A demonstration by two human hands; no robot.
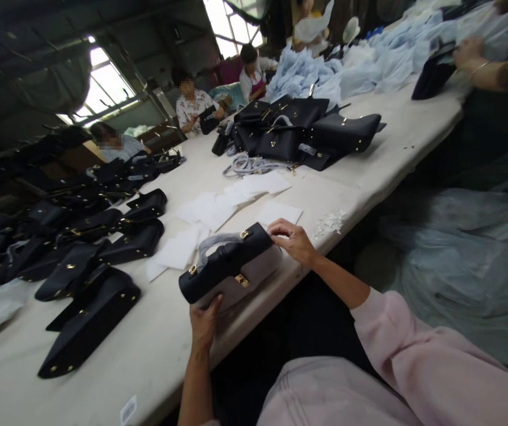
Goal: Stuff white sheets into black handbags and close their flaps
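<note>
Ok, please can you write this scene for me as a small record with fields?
Left hand: holding the handbag near its left end, thumb on the pale front
Right hand: fingers at the handbag's right end
Fittings: gold clasp, wrapped handle
Beyond the handbag: white sheets, then a heap of black bags
Surface: pale table

A bare tabletop (158, 328) lane separates the handbag (230, 264) from obstructing black bags (94, 325).
</note>
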